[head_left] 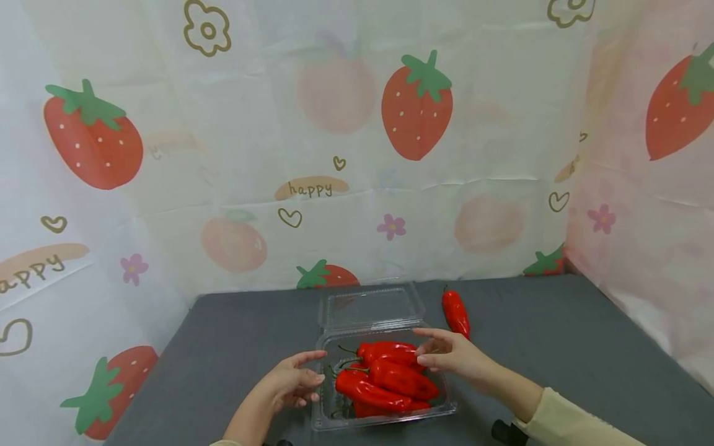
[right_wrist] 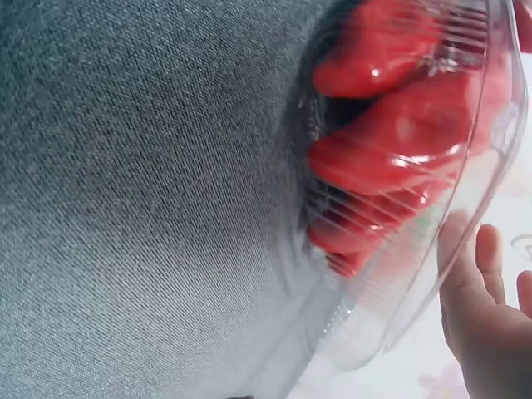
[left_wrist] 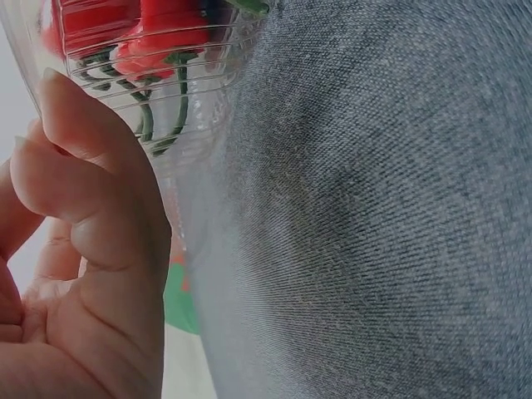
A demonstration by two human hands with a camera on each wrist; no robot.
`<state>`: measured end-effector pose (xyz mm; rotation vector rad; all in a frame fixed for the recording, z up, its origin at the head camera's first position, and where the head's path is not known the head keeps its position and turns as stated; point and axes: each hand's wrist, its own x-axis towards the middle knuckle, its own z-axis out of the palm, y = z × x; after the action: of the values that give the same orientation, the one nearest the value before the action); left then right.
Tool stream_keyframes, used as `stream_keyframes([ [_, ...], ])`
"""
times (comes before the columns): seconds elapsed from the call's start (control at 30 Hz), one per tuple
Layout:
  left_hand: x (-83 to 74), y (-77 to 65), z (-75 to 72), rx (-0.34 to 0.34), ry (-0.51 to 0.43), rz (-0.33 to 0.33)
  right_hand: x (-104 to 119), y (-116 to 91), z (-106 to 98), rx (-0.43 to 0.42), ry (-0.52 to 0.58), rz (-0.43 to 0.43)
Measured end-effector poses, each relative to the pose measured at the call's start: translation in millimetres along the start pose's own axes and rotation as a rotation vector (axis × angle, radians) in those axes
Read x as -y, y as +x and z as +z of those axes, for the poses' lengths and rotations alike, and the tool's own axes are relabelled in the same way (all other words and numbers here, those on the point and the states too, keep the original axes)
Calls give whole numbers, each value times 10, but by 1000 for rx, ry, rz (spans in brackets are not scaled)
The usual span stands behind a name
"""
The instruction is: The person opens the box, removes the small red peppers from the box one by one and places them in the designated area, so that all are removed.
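Red peppers (head_left: 404, 379) are piled in a clear box (head_left: 334, 425), its lid (head_left: 370, 308) opened out on the far side. The left hand (head_left: 287, 382) is held by the box's left edge, fingers loosely bent round nothing. The right hand (head_left: 458, 358) is held over the right side, fingers loose and empty — whether a pepper is touched cannot be told. A lone pepper (head_left: 455, 311) is seen on the grey table (head_left: 251, 334) — far right, just past the right hand.

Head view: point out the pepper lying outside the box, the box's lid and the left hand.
Lone pepper (head_left: 456, 311), head view: middle of its red body.
Lid (head_left: 372, 308), head view: its clear flat panel.
Left hand (head_left: 289, 381), head view: middle of the hand.
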<state>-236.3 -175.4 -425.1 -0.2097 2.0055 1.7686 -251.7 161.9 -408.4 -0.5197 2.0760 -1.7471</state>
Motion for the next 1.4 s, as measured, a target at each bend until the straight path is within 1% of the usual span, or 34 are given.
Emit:
stream_keyframes([
  [0.1, -1, -5, 5, 1, -1, 4, -23, 2, 27, 26, -6, -17],
  [0.4, -18, -16, 13, -3, -15, -1, -46, 57, 99, 104, -69, 12],
  [0.73, -16, -14, 12, -13, -5, 2, -37, 90, 160, 107, -141, 45],
  [0.9, 1, 3, 9, -16, 1, -4, -46, 102, 193, 131, -183, 37],
  [1.1, 12, 10, 14, -21, 2, -2, -52, 105, 225, 119, -220, 39],
  [1.3, 15, 6, 23, -31, -4, 5, -46, 116, 265, 134, -269, 27],
  [1.4, 16, 2, 28, -32, -5, 12, -47, 118, 289, 133, -272, 46],
])
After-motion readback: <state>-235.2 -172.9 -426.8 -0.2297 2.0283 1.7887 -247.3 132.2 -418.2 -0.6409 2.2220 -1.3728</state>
